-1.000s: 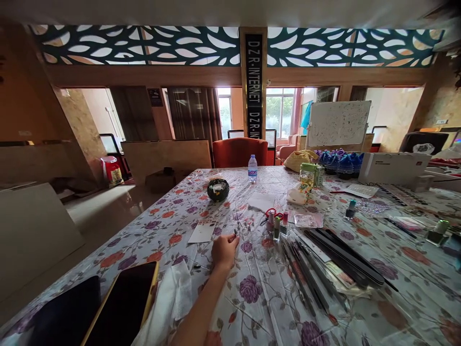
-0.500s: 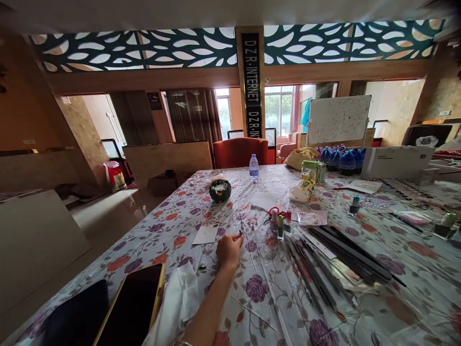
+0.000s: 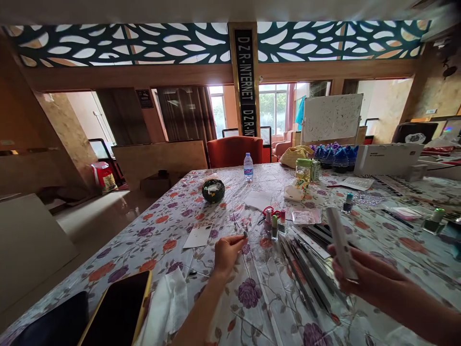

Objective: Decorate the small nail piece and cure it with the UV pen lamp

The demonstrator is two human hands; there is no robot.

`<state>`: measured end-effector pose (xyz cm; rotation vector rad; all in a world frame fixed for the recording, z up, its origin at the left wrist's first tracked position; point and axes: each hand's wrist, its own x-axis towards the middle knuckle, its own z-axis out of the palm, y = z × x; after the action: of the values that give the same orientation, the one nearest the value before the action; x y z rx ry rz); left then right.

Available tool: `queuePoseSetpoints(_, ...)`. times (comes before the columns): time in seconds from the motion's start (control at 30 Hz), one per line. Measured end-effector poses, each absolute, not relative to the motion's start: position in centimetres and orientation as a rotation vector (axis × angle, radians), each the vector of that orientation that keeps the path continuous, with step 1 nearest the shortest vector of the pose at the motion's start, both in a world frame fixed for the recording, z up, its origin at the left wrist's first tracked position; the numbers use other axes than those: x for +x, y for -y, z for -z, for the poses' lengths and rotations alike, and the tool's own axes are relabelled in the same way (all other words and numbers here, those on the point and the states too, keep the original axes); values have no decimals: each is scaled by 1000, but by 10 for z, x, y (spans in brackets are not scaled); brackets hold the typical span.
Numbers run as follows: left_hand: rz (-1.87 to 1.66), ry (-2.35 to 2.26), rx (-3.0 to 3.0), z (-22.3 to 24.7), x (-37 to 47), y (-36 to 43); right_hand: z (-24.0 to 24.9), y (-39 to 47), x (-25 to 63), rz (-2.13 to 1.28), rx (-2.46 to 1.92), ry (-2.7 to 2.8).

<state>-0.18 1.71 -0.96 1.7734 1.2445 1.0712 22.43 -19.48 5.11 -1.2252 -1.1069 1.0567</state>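
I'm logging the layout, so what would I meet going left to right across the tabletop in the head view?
Dark phone, yellow-edged phone, white cloth, white card, left hand pinching a small dark piece, three small bottles, green-lidded jar, right hand holding a pale stick.

We count one left hand [image 3: 227,252] and one right hand [image 3: 355,269], one small dark piece [image 3: 246,234], one pale stick [image 3: 338,238], two dark slabs [image 3: 117,307] near left, one bowl [image 3: 213,194], one water bottle [image 3: 248,168], three small capped bottles [image 3: 274,229] clustered centrally, at least two farther right; far off, one whiteboard [image 3: 331,117] and one red chair [image 3: 235,153].
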Motion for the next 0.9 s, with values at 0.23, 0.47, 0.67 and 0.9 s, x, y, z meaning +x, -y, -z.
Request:
queuePoseSetpoints(0.23, -1068, -1088, 1633, 10, -2, -14, -35, 125, 191, -1252, -765, 1253)
queuePoseSetpoints(0.47, -1012, -1116, 1609, 20, -5, -20, -17, 76, 166, -1233, -733, 1408)
queuePoseSetpoints(0.67, -999, -1180, 1664, 22, -11, -27, -12, 35, 141, -1114, -735, 1262)
queuePoseSetpoints(0.9, -952, -1246, 1690, 22, -12, -31, -22, 10, 125, -1015, -746, 1212)
